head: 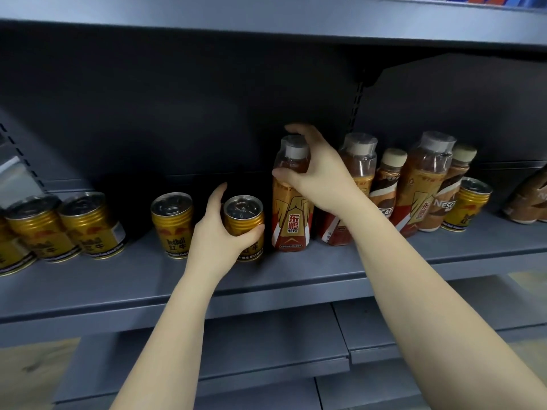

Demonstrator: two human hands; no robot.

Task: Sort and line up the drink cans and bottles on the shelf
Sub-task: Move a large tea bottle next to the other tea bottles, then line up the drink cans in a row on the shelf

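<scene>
Left hand (219,229) grips can (245,224); right hand (313,176) grips bottle (291,199) neck.

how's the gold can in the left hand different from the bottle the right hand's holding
The short gold metal can is squat with a flat pull-tab top; the tall clear plastic bottle of amber drink stands much higher and has a capped neck under a clear cover. The left hand wraps the can's side; the right hand holds the bottle near its shoulder. Both stand upright on the grey shelf, side by side.
</scene>
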